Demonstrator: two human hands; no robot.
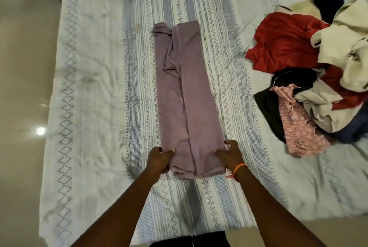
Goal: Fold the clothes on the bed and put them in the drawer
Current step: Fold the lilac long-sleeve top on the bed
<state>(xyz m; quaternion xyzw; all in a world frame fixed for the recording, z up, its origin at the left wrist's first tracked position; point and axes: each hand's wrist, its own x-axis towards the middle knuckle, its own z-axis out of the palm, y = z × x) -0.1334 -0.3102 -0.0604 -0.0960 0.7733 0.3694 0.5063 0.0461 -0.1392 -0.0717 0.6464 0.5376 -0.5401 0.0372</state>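
From the head view, a mauve garment (183, 95) lies lengthwise down the middle of the bed (89, 87), already narrowed into a long strip with its sides turned in. The left hand (160, 159) pinches the near left corner and the right hand (229, 154) pinches the near right corner, thumbs on top and fingers tucked under the hem. Holding both corners like this looks meant to keep the near edge square, so it can be carried away from the person and laid over the far end for a fold across the length. The far end sits a little uneven, with a small bunched flap at its left corner that may need smoothing.

The strip rests on the striped middle band of the bedsheet, with bare sheet on both sides and beyond its far edge, so there is room to fold forward without touching anything. To the right, well apart from the strip, a pile of unfolded clothes (318, 71) waits: red, cream, black, pink and dark blue pieces tangled together, reaching the right side of the picture. The left edge of the bed drops to a pale glossy floor (23, 67). The near edge lies just below the forearms. No drawer is in sight, so the putting-away step seems some way off.
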